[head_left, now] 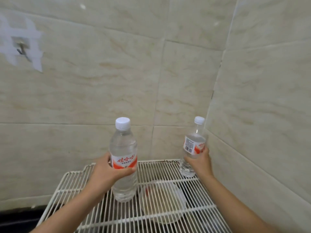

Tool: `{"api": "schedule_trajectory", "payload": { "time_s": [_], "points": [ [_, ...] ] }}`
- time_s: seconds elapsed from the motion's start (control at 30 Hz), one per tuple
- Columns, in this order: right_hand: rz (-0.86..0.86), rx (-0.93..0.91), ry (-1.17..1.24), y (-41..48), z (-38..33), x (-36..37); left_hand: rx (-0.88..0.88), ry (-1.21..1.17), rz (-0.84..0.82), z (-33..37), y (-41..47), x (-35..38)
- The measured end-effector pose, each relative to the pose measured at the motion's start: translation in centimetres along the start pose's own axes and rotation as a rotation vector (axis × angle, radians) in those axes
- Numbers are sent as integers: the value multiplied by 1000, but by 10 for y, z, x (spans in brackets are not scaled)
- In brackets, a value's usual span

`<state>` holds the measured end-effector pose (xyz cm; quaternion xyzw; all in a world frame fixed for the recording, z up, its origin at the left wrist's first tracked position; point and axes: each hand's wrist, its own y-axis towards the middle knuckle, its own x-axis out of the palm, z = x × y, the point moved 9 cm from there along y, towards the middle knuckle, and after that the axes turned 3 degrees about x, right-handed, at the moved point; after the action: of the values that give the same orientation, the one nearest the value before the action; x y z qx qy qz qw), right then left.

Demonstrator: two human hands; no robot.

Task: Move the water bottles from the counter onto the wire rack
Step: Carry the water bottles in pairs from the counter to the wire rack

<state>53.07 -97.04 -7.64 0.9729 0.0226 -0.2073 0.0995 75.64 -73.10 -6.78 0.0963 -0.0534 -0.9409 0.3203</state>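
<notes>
Both forearms came in from the near edge, one per side, each hand wrapped around a water bottle. Left hand [107, 172] was clamped around the label of the bigger-looking bottle [123, 158], thumb across the front, fingers round the back. That bottle was upright with its base down at the wire rack [168, 214], about mid-rack on the left; couldn't tell if it was actually resting on the wires or just above them. Right hand [200, 163] was closed around the second bottle [192, 147] at the lower part of its label, over at the far right corner of the rack, close to the tiled side wall [269, 98]. It leaned slightly, and its base looked to be touching the wires. Both had white caps and red-and-white labels. Under the rack, between the two bottles, sat a pale round bowl-ish thing [163, 202], seen through the wires. Far left on the back wall was a small taped-on hook [21, 47].
</notes>
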Motion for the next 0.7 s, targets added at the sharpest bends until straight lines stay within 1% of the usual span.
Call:
{"api": "schedule_trajectory", "payload": {
  "time_s": [0.1,0.17,0.33,0.4,0.47,0.57,0.7],
  "points": [
    [-43,-11,-35,3,8,5,-3,5,-33,5,16,31],
    [-25,-14,-68,5,10,4,0,20,-59,6,29,52],
    [154,-10,-162,3,18,1,3,28,-86,9,59,105],
    [194,-4,-205,4,20,2,31,42,-99,12,71,125],
    [194,-11,-249,8,20,1,51,68,-100,12,84,141],
    [217,-38,-240,18,21,-6,65,94,-98,13,105,162],
    [145,-40,-322,22,26,2,34,116,-68,1,115,170]
  ]
}}
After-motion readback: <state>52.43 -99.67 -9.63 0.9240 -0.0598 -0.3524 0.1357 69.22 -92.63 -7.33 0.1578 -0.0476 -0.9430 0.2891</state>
